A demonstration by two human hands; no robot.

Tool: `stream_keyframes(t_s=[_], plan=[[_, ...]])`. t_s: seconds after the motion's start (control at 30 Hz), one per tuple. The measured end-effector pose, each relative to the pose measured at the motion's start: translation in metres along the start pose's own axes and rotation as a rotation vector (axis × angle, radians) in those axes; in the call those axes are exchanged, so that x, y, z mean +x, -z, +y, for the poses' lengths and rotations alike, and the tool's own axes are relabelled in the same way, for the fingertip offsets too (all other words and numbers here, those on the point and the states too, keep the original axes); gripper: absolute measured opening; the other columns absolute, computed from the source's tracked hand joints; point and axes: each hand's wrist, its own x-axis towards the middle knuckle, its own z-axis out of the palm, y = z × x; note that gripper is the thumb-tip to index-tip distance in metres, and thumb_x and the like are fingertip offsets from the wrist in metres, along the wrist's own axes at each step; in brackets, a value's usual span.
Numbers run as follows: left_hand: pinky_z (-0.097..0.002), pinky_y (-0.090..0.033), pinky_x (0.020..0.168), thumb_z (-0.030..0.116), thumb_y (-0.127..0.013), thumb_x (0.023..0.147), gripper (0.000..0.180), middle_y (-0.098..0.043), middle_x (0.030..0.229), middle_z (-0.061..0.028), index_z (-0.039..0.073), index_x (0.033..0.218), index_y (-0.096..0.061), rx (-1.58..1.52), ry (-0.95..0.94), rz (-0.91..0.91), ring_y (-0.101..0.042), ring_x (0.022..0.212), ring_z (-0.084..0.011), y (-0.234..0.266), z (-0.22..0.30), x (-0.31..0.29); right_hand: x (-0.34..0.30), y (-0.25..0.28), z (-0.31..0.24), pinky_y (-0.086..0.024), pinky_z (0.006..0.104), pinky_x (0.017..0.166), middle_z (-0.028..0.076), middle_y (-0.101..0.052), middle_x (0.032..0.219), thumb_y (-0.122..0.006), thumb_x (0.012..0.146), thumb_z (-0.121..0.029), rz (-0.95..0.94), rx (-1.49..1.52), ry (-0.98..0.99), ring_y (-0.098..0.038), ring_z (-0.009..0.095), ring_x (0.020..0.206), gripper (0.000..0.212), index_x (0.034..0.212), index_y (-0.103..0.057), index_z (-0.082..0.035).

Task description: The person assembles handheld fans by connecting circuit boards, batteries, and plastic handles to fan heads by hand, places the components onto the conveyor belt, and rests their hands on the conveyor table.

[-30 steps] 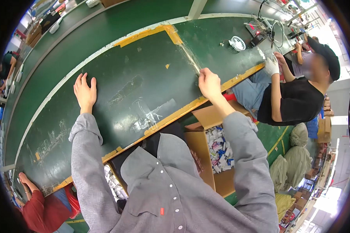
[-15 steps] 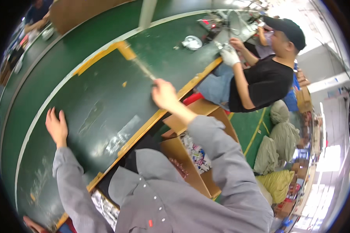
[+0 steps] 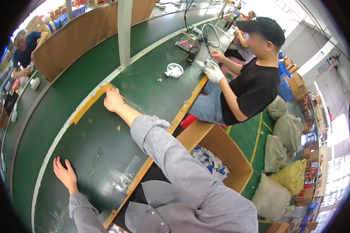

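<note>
My left hand (image 3: 65, 174) lies flat, fingers spread, on the green conveyor belt (image 3: 85, 128) near its lower left. My right hand (image 3: 112, 99) stretches forward and rests palm down on the belt beside a strip of yellow tape (image 3: 90, 103). Neither hand holds anything. Both arms wear grey sleeves. A white round fan grille (image 3: 174, 70) lies farther along the belt, out of reach of my right hand.
A person in a black shirt and cap (image 3: 252, 77) sits to the right, gloved hands on a small white part (image 3: 210, 64). An open cardboard box (image 3: 217, 163) with blue-and-white packets stands by my right side. Filled sacks (image 3: 284, 155) lie on the floor. Other workers (image 3: 25, 46) sit far left.
The view has swung to the right along the belt. My right hand has reached farther forward onto the belt by the yellow tape; my left hand stays flat on the belt.
</note>
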Motion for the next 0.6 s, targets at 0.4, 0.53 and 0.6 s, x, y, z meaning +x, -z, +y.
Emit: stream_keyframes(t_s=[0.4, 0.53, 0.6], plan=[[-0.0427, -0.026, 0.114, 0.032, -0.052, 0.096, 0.046, -0.045, 0.144, -0.0108, 0.007, 0.135, -0.051, 0.017, 0.035, -0.014, -0.039, 0.134, -0.0294, 0.001, 0.002, 0.004, 0.003, 0.004, 0.008, -0.045, 0.0429, 0.1, 0.024, -0.06, 0.111, -0.058, 0.078, -0.004, 0.044, -0.003, 0.048, -0.055, 0.039, 0.111, 0.035, 0.112, -0.057, 0.006], [-0.0426, -0.028, 0.113, 0.033, -0.052, 0.096, 0.046, -0.046, 0.143, -0.0115, 0.008, 0.134, -0.051, 0.018, 0.031, 0.006, -0.04, 0.133, -0.0299, 0.004, 0.001, 0.003, -0.056, 0.045, 0.029, -0.049, 0.0475, 0.088, 0.023, -0.061, 0.1, -0.054, 0.081, -0.006, 0.058, -0.062, 0.064, -0.059, 0.041, 0.099, 0.02, 0.099, -0.058, 0.002], [-0.0426, -0.029, 0.112, 0.034, -0.053, 0.097, 0.046, -0.047, 0.142, -0.0121, 0.008, 0.135, -0.051, 0.032, 0.03, 0.009, -0.041, 0.133, -0.0302, 0.005, -0.002, 0.001, -0.095, 0.067, 0.042, -0.049, 0.0487, 0.086, 0.024, -0.061, 0.095, -0.054, 0.081, -0.006, 0.062, -0.052, 0.07, -0.06, 0.042, 0.094, 0.017, 0.097, -0.057, 0.001]])
